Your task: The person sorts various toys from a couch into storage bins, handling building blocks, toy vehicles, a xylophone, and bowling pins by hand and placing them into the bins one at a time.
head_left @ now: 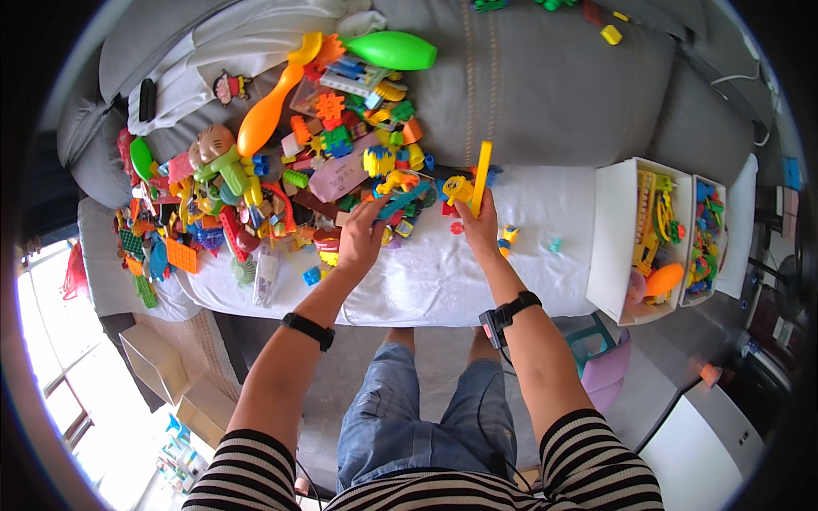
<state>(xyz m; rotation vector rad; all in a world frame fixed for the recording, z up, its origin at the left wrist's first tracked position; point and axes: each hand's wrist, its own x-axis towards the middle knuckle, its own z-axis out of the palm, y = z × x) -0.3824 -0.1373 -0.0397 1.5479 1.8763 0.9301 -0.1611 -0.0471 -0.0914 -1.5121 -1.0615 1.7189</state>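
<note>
A yellow toy bar [482, 175] is grasped in the right hand [481, 223], its length pointed away from the body above a white cloth [532, 285]. A yellow round-headed toy [457, 189] is seen at the same hand's thumb; whether it too is gripped cannot be told. The left hand [362, 234] is half-curled, its fingers lowered at the near edge of a heap of mixed toys [341, 176], close to a teal piece [403, 201]; whether anything is grasped there cannot be told. Pale lettering, too small to be read, is borne by a red piece [326, 240] beside that hand. The cloth is spread along a grey sofa [562, 94], where a green pin [396, 51] is laid. At right, toys are held in a white bin [613, 243]; at left, the room is lit by a bright window [55, 341].
</note>
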